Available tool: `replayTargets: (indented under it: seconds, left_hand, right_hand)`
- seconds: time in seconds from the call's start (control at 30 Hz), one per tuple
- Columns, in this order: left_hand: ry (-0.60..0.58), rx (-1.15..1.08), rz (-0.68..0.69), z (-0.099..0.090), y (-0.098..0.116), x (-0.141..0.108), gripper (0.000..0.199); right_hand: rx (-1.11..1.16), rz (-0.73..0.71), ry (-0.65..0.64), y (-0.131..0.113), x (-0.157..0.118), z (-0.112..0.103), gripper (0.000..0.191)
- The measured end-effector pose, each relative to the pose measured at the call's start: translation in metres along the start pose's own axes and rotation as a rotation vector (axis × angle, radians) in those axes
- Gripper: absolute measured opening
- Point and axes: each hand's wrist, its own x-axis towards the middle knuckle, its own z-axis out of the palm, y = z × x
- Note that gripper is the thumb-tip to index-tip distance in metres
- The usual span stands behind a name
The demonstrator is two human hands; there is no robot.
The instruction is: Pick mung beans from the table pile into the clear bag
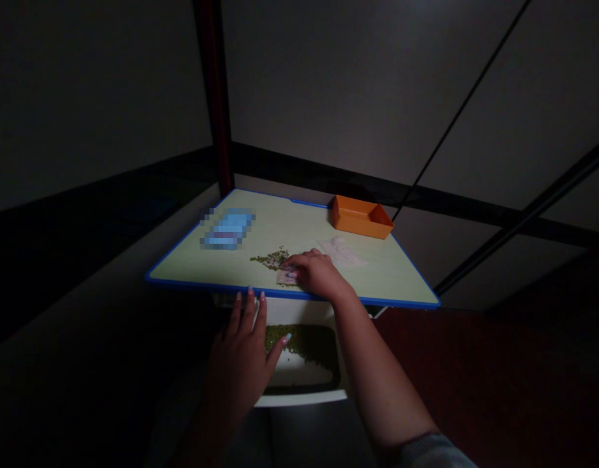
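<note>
My right hand point(319, 272) is over the pale yellow table top, its fingers curled down on a small pale pinkish flat piece point(285, 277); whether it is cloth or paper I cannot tell. Small green beans point(270, 260) lie scattered just left of those fingers. My left hand point(245, 344) has its fingers stretched out and thumb apart, with the fingertips at the table's blue front edge point(221, 289). Below that edge, between my arms, a white bin point(299, 396) holds more green beans point(304, 341).
An orange open box point(365, 227) stands at the back right of the table top point(401, 279). A thin whitish patch point(341, 251) lies in front of it. On the left is a blurred-out light blue object point(229, 229). Dark wall panels point(328, 84) rise behind.
</note>
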Motion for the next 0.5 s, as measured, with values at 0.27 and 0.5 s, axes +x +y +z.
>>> replayTargets:
  seconds: [0.27, 0.5]
  left_hand:
    - [-0.005, 0.012, 0.000, 0.0023, -0.0002, 0.0003, 0.073]
    - [0.019, -0.006, -0.007, 0.0057, -0.0021, 0.0057, 0.074]
  right_hand:
    - [0.004, -0.013, -0.002, 0.0010, -0.0010, -0.0002, 0.040]
    - [-0.016, 0.002, -0.022, 0.0009, 0.0033, -0.0012, 0.039]
